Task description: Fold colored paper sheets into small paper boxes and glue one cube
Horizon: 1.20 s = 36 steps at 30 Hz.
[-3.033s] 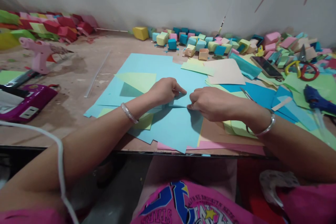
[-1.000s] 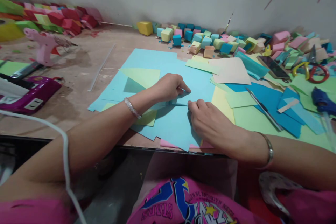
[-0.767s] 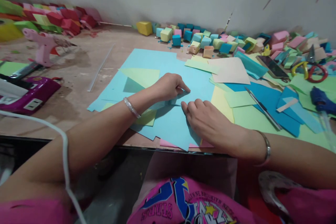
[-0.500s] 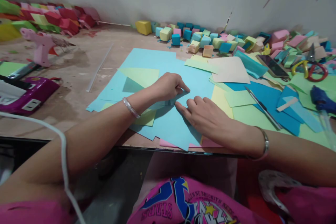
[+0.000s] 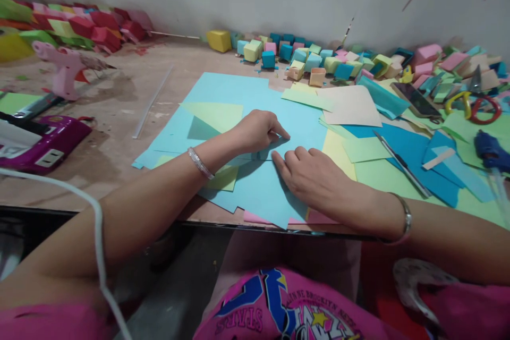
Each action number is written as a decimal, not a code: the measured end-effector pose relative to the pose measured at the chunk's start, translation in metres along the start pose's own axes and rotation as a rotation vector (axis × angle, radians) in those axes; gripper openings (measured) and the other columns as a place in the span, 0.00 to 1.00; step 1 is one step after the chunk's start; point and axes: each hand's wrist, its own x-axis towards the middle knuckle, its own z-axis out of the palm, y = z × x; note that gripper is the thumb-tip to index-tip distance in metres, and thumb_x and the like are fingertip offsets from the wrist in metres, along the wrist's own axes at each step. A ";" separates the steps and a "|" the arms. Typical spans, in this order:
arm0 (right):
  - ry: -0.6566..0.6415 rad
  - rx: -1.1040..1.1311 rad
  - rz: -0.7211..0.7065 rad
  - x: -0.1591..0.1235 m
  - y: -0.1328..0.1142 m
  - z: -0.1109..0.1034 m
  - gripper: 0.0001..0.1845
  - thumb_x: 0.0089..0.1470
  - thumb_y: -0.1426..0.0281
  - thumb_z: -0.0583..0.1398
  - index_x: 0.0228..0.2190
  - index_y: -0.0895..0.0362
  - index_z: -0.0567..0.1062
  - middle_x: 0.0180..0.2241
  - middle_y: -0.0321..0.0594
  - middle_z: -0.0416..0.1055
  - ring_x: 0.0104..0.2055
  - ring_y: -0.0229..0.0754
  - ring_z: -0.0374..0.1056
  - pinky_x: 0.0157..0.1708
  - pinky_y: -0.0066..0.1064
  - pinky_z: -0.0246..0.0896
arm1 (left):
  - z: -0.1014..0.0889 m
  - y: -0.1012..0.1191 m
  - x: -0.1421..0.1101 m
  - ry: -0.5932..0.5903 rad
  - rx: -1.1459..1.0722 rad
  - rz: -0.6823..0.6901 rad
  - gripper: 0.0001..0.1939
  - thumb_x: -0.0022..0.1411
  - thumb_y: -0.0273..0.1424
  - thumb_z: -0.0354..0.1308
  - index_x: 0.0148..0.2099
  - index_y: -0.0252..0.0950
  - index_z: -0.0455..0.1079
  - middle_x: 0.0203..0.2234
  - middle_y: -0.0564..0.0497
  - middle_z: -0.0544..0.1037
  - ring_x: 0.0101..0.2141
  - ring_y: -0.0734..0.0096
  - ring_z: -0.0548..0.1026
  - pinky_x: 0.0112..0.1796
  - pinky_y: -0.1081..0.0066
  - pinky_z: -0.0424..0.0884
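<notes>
Light blue paper sheets (image 5: 235, 87) lie overlapping at the table's front, with a crease or edge running between my hands. My left hand (image 5: 261, 130) rests on them, its index finger stretched to the right and the other fingers curled under; whatever they may hold is hidden. Just to its right, my right hand (image 5: 308, 170) is closed palm down on the paper, thumb side against the crease line, its fingertips hidden. A pale green paper piece (image 5: 219, 114) lies left of my left hand, and another green piece (image 5: 223, 179) sits under my left forearm.
Small paper boxes (image 5: 313, 61) line the wall. At right lie a pen-like cutter (image 5: 402, 164), scissors (image 5: 464, 106), a phone (image 5: 416, 100) and a blue glue gun (image 5: 492, 151). At left are a pink glue gun (image 5: 64, 66), a purple power strip (image 5: 56, 143) and a white cable (image 5: 95, 223).
My right thumb has slid slightly right along the crease, away from my left hand. My left hand keeps its place on the paper.
</notes>
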 end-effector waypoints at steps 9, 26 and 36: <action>-0.003 0.006 0.006 0.010 0.007 0.004 0.24 0.63 0.79 0.43 0.56 0.56 0.64 0.34 0.46 0.68 0.32 0.43 0.58 0.27 0.36 0.35 | -0.003 0.004 0.000 -0.009 0.005 -0.031 0.18 0.52 0.21 0.55 0.40 0.40 0.82 0.27 0.52 0.78 0.26 0.74 0.70 0.30 0.73 0.63; 0.179 0.700 0.213 0.020 0.108 -0.001 0.17 0.53 0.63 0.59 0.42 0.60 0.77 0.33 0.42 0.73 0.34 0.40 0.64 0.32 0.31 0.53 | -0.003 0.007 -0.005 0.265 -0.230 -0.049 0.28 0.54 0.29 0.63 0.58 0.39 0.70 0.27 0.54 0.77 0.24 0.76 0.67 0.31 0.72 0.66; 0.271 1.489 0.534 0.005 0.099 0.037 0.10 0.47 0.66 0.62 0.31 0.59 0.74 0.21 0.31 0.65 0.23 0.32 0.57 0.22 0.26 0.52 | -0.005 0.009 -0.005 0.421 -0.497 -0.149 0.20 0.63 0.41 0.56 0.51 0.34 0.74 0.34 0.47 0.78 0.31 0.73 0.72 0.32 0.72 0.70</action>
